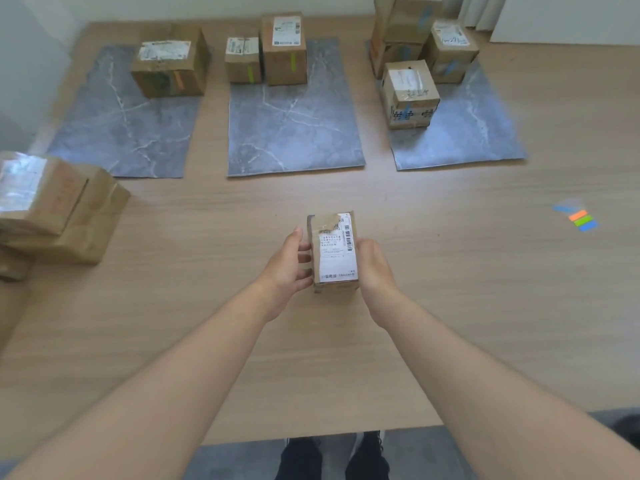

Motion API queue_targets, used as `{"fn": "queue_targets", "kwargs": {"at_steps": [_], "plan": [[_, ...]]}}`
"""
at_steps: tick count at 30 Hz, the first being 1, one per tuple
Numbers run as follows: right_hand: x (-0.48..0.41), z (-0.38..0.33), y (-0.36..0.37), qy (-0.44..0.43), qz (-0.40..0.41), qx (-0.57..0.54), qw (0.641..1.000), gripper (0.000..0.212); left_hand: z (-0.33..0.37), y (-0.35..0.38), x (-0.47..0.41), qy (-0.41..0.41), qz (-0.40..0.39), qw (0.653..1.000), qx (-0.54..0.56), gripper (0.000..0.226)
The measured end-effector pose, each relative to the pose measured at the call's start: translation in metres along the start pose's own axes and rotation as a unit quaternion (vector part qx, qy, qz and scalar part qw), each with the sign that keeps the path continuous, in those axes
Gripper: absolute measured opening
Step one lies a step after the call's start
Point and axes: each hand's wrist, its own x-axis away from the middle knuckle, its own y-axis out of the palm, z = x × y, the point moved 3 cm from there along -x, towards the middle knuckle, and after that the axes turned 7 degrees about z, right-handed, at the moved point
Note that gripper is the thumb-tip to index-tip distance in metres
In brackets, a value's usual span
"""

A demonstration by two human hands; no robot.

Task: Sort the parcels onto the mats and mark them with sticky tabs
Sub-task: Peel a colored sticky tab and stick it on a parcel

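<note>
Three grey marbled mats side by side along the far half of the counter (pixel 450 289), each already loaded. Left mat (pixel 117 126) with one brown carton (pixel 169 60), orange tab on its front. Middle mat (pixel 294 133) with a small carton (pixel 242 60) and a taller carton (pixel 284 46) just beside it, both tabbed green. Right mat (pixel 467 140) with a cluster of cartons (pixel 410 93), two stacked at the back, one beside them, one in front, blue tabs on the visible faces. Sorting judged well along but not finished: a heap of unsorted parcels (pixel 52 202) waiting at the left edge of the counter, no tabs visible on them, and one small parcel (pixel 334 251) in play right now. Held upright near the middle of the counter, well short of the mats, between both hands: left hand (pixel 289 261) curled round its left side, thumb up near the top edge; right hand (pixel 372 265) clasping the right side, fingers hidden behind. Impossible to say whether resting on the counter or just lifted. Brown cardboard, taller than wide, white shipping label with barcode and printed text across the facing side, tape over the top, no coloured tab on it yet. Sticky tabs (pixel 578 216) in blue, orange and green lying well off to the right, touched by neither hand. Left to do, by this reckoning: choosing a mat for this parcel, tabbing it, then working through the heap.
</note>
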Motion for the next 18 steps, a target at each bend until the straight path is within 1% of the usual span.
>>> {"fn": "queue_targets", "kwargs": {"at_steps": [5, 7, 8, 10, 13, 16, 18], "plan": [[-0.005, 0.003, 0.001, -0.015, 0.013, -0.001, 1.000, 0.021, 0.001, -0.001, 0.001, -0.007, 0.007, 1.000, 0.010, 0.043], [-0.002, -0.001, -0.005, -0.017, 0.032, -0.011, 0.999, 0.023, 0.006, -0.002, 0.006, -0.004, 0.023, 1.000, 0.000, 0.043], [0.001, -0.006, -0.009, -0.017, 0.047, -0.018, 0.999, 0.023, 0.011, -0.003, 0.009, 0.001, 0.034, 0.999, -0.012, 0.047], [0.009, -0.017, -0.019, -0.021, 0.070, -0.031, 0.997, 0.019, 0.024, -0.005, 0.015, 0.027, 0.047, 0.998, -0.034, 0.055], [0.020, -0.042, -0.029, -0.038, 0.089, -0.055, 0.994, 0.021, 0.053, -0.004, 0.033, 0.074, 0.051, 0.995, -0.043, 0.055], [0.034, -0.070, -0.039, -0.056, 0.099, -0.078, 0.990, 0.028, 0.081, 0.002, 0.053, 0.111, 0.031, 0.992, -0.053, 0.056], [0.046, -0.089, -0.045, -0.074, 0.097, -0.093, 0.988, 0.029, 0.099, 0.009, 0.069, 0.139, 0.015, 0.988, -0.065, 0.058]]}}
